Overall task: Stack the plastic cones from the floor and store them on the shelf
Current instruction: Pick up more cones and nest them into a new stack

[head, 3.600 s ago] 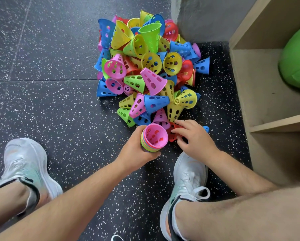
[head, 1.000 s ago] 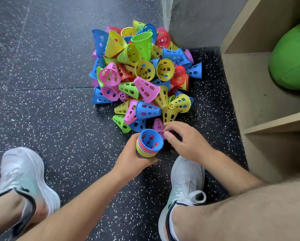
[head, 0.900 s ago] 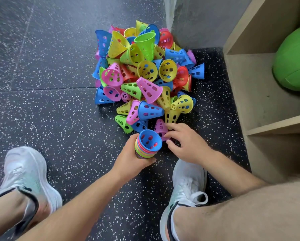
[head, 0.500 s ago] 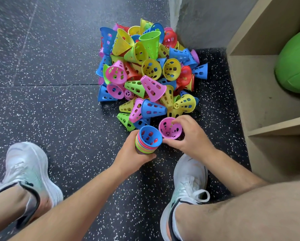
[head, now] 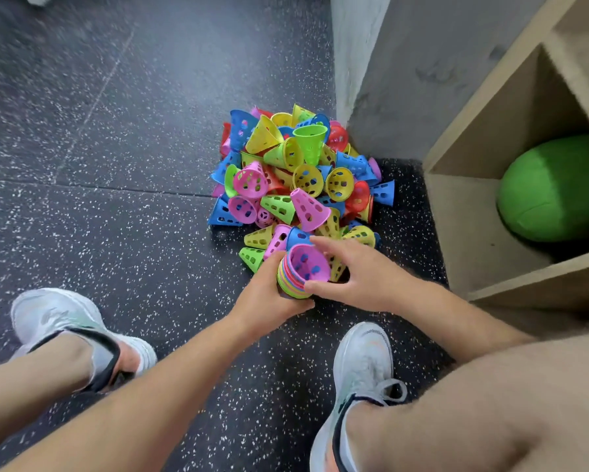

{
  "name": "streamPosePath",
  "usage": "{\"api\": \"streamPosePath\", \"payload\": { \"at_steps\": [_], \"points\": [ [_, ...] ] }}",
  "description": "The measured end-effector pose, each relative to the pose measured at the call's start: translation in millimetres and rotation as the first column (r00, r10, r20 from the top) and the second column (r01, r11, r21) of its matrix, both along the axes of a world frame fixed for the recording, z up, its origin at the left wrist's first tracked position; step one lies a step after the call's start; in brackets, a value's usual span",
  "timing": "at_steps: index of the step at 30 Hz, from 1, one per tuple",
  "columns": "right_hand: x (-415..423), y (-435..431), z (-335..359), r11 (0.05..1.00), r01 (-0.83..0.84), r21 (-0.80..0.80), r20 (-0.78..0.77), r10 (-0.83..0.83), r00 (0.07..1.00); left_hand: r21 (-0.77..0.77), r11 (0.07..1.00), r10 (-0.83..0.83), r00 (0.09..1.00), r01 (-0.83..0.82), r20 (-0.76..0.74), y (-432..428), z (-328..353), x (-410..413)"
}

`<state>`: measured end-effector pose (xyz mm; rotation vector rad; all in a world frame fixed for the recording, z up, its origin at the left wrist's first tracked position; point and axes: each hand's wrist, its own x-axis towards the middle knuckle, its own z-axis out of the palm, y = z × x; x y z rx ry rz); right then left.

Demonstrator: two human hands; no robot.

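1. Nearest, the left shoe (head: pixel 65 318) and the right shoe (head: pixel 364 356) are planted on the speckled floor (head: pixel 133 250), with the work held low between them.
2. A stack of cones (head: pixel 290 286) is gripped round its side by the left hand (head: pixel 269 294), whose fingers are wrapped about it. It is held just above the floor at the near edge of the heap. Several coloured rims are seen nested in it, so part of the stacking is judged done.
3. A pink cone (head: pixel 308 264) is seated in the mouth of the stack, and its rim is pinched between the thumb and curved fingers of the right hand (head: pixel 354 277). Whether it has been pushed fully home cannot be told.
4. Beyond the hands, a large pile of loose cones (head: pixel 303 178) is heaped on the floor against the wall (head: pixel 381 97) — blue, yellow, green, pink and red, lying every way. By far the greater share is judged left to be stacked.
5. Farther right, the wooden shelf (head: pixel 463 233) is seen near the pile. A green ball (head: pixel 555 189) is held in one compartment, and no cones are seen in it — the storing is judged not yet begun.
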<state>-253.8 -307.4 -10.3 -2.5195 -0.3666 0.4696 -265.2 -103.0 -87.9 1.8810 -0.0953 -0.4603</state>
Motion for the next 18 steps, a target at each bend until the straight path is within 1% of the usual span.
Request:
{"api": "streamPosePath", "payload": {
  "at_steps": [3,5,8,11,15,18],
  "points": [
    [9,1,27,0.998,-0.033,-0.044,-0.019,0.033,0.999,-0.015,1.0,0.008,0.999,-0.008,0.037,1,21,6],
    [20,0,43,0.999,-0.025,-0.032,-0.031,0.024,0.999,-0.026,0.999,0.021,0.998,-0.019,0.065,1,33,9],
    [40,-6,55,0.998,0.034,-0.05,0.048,-0.031,0.998,-0.04,0.998,0.058,0.995,-0.054,0.081,0,43,14],
    [65,-20,45,0.99,0.117,-0.075,0.106,-0.108,0.988,-0.026,0.992,0.122,0.99,-0.121,0.066,-1,40,24],
    [97,-33,2,0.966,0.251,-0.055,0.013,-0.251,0.968,-0.009,0.963,0.269,0.963,-0.269,0.028,-4,30,45],
    [111,-32,-28,0.938,0.344,-0.051,-0.095,-0.347,0.933,0.031,0.95,0.309,0.951,-0.31,0.032,-5,23,63]
  ]
}}
